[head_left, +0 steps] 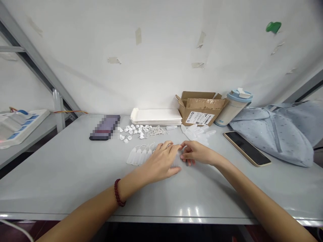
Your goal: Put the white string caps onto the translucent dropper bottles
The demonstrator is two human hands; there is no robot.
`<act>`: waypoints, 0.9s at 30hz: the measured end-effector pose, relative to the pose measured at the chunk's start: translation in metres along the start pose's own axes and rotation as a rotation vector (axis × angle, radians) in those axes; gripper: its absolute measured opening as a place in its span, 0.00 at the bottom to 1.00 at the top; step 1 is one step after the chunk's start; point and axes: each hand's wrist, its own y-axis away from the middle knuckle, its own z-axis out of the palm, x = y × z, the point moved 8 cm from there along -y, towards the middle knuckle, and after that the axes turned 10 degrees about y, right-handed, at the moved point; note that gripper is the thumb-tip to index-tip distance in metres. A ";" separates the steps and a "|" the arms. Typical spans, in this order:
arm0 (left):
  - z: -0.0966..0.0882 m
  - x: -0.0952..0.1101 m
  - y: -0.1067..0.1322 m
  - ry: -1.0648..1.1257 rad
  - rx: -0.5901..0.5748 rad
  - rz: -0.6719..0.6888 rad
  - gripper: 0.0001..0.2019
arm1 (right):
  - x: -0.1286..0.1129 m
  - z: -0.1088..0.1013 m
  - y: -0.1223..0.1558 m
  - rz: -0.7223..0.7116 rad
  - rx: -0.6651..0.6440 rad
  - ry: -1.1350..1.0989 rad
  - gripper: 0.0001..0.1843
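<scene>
Small clear plastic bottles with thin white string loops lie side by side in a row on the grey table. My left hand, palm down with fingers and thumb apart, covers the right part of this row. Facing it from the right, my right hand has bent fingers, thumb and forefinger apart, at the row's right end. Its fingertips come close to those of the left hand. What lies beneath both hands is mostly hidden. Behind them are loose white caps, a pile of strings and loose clear bottles.
White stacked packets and an open cardboard box stand along the wall. To the right are a tumbler, a phone and a blue bag. A blurred, dark flat object lies at the left.
</scene>
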 end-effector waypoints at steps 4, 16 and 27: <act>-0.001 -0.001 0.000 0.012 0.003 -0.007 0.26 | -0.002 -0.001 0.000 0.005 0.011 -0.004 0.08; -0.013 -0.005 0.000 0.160 0.022 -0.052 0.27 | -0.008 -0.024 0.003 -0.013 0.255 0.097 0.01; -0.083 -0.085 0.004 0.018 0.381 -0.314 0.08 | -0.011 -0.042 0.009 -0.097 0.597 0.146 0.05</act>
